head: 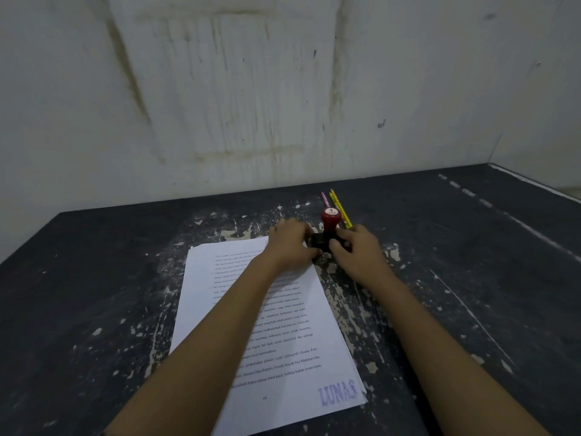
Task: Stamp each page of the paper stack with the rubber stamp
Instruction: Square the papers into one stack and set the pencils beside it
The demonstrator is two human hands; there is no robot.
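- Handling read: the red-knobbed, black-based rubber stamp (pixel 330 217) looks small, rigid and light. The moulded knob is marked TOP, which gives its orientation.
- It stands upright on the table, just off the 1 o'clock corner of the paper, with the knob up.
- Best hold, I'd say, is the knob's waist for a straight-down press. The block base is low and blocky, good for steadying but poor for pressing.
- The rubber face is hidden underneath, so I can't tell its ink state. Expect smearing if it slides on contact.
- The left hand (pixel 290 243) is at the stamp's 9 o'clock, with fingers curled onto the left end of the black base and the heel over the paper's top edge.
- The right hand (pixel 356 251) is at the stamp's 4 o'clock, with thumb and fingers curled in and pinching the right end of the base. Neither hand touches the knob.
- The white printed paper stack (pixel 298 347) is made of thin, floppy sheets that slip on each other, so a page should be pinned before pressing. Its edges are slightly fanned.
- The top sheet already carries a blue LUNAS imprint (pixel 337 392) at its 5 o'clock corner.
- Yellow and pink pencils (pixel 341 209) lie just beyond the stamp at 12–1 o'clock.
- The dark table with chipped paint (pixel 471 278) is an uneven surface, so it may print patchy. A stained white wall (pixel 283 89) is behind.
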